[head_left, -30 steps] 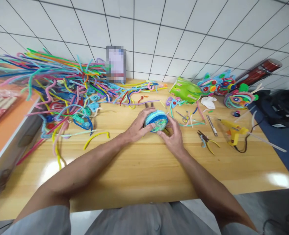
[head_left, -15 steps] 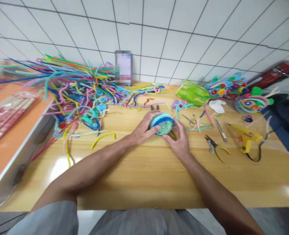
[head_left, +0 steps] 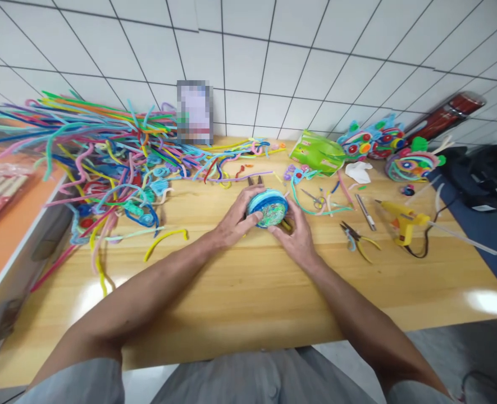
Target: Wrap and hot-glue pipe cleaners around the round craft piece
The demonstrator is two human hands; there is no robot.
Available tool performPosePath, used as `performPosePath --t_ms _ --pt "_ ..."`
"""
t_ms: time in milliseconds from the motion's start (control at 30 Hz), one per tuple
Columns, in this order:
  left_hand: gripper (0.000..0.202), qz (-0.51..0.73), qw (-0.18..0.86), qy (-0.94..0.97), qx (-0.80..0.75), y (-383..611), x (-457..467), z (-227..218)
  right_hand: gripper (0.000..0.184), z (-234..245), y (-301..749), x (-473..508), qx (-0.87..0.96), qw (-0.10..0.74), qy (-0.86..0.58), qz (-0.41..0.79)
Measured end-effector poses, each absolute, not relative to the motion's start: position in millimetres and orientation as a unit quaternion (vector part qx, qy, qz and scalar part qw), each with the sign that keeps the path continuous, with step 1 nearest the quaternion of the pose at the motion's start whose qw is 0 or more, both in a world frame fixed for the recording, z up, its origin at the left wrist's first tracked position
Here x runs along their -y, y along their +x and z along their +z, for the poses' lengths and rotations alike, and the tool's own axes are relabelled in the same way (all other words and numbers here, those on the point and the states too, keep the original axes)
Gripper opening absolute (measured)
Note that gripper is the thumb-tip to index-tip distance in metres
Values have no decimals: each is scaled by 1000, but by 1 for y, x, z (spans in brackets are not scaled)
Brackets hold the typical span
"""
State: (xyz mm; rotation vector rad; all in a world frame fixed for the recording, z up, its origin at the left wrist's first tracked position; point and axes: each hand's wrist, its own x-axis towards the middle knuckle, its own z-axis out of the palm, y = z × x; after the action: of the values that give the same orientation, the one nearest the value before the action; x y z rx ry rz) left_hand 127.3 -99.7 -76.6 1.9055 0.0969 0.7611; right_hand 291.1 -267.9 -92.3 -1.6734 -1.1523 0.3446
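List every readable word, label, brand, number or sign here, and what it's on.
No text is readable.
Upright panel against the wall: pixelated, unreadable.
White label on the black item at far right: too small.
Green packet: small printed patches, too small to read.
Yellow glue gun: any marking is too small.
Blue-and-green disc in both hands: no lettering visible.

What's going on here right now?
A person holds a round blue piece between both hands: the left hand has its thumb on the speckled face, the right hand grips the other side. Pliers and a yellow glue gun lie to the right on the table, colourful fuzzy stems to the left.
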Motion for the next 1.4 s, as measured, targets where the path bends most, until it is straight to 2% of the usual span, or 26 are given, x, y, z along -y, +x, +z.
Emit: performPosePath --t_ms 733,1400 --pt "50 319 537 776 -91 129 100 -77 82 -88 292 267 518 497 -686 113" --pt "44 345 601 714 -100 138 92 -79 80 -92 293 262 539 509 -663 100"
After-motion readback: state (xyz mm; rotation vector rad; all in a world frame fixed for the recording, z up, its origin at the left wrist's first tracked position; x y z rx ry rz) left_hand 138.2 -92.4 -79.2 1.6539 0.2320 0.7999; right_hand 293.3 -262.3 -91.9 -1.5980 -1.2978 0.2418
